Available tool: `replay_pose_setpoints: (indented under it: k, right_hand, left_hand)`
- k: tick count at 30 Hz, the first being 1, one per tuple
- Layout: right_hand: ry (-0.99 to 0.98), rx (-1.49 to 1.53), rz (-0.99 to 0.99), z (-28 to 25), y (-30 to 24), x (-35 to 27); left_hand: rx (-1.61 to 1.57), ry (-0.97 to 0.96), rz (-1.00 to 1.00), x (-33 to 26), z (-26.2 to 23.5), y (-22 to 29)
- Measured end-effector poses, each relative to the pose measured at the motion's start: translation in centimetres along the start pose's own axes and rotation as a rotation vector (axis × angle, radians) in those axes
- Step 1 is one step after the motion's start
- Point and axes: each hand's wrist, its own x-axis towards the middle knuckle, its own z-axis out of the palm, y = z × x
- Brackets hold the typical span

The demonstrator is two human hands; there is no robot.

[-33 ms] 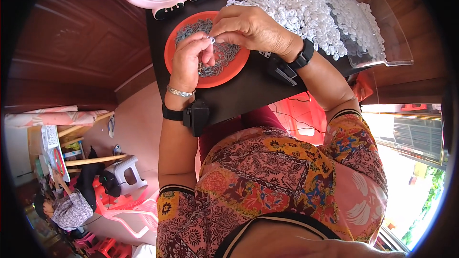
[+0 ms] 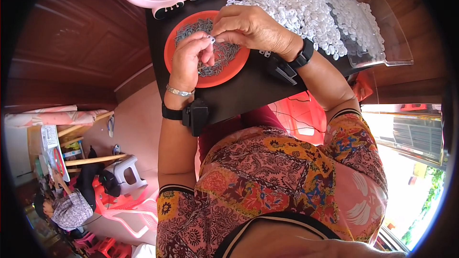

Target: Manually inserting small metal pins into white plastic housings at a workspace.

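Note:
Over an orange bowl, my two hands meet fingertip to fingertip. My left hand pinches a small white plastic piece with a dark hole between thumb and forefinger. From the right, my right hand is closed in a pinch right beside that piece. Whatever its fingertips grip is too small to make out. Many thin grey nail-like pins fill the bowl beneath. To the right of my right hand spreads a heap of small white plastic pieces on the black table.
A pink fan stands behind the bowl. At the right table edge, a clear plastic bin lies with more white pieces in it. A red plastic seat is under the table. Another person is at far left, near stools.

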Motion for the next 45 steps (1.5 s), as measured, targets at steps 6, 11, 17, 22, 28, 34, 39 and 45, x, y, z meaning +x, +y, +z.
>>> replay_pose_setpoints:
  k: [6,11,17,22,28,34,39,45]
  right_hand:
    - [0.035,0.178,0.001,0.7,-0.3,0.2]
    - [0.056,0.118,0.049,0.8,-0.1,0.0]
    - [-0.011,0.082,0.196,0.9,0.1,-0.2]
    - [-0.084,0.275,0.313,0.9,0.4,-0.1]
    - [-0.063,0.424,0.321,0.8,0.5,-0.3]
    - [-0.039,0.42,0.234,0.7,0.3,-0.3]
    - [-0.03,0.276,0.157,0.5,0.1,-0.2]
    - [-0.007,0.187,0.143,0.8,0.5,-0.3]
  left_hand:
    - [-0.094,-0.116,-0.009,0.2,-0.3,-0.3]
    - [-0.065,-0.034,-0.027,0.0,0.7,0.0]
    - [0.351,0.043,0.152,0.3,0.9,-0.3]
    - [0.3,0.001,0.138,0.2,0.6,-0.1]
    - [0.2,-0.072,0.094,0.2,0.5,0.5]
    - [0.095,-0.063,0.069,0.2,0.4,0.4]
    - [0.142,-0.062,0.055,0.4,0.3,0.4]
    - [0.292,-0.071,0.09,0.9,0.0,0.2]
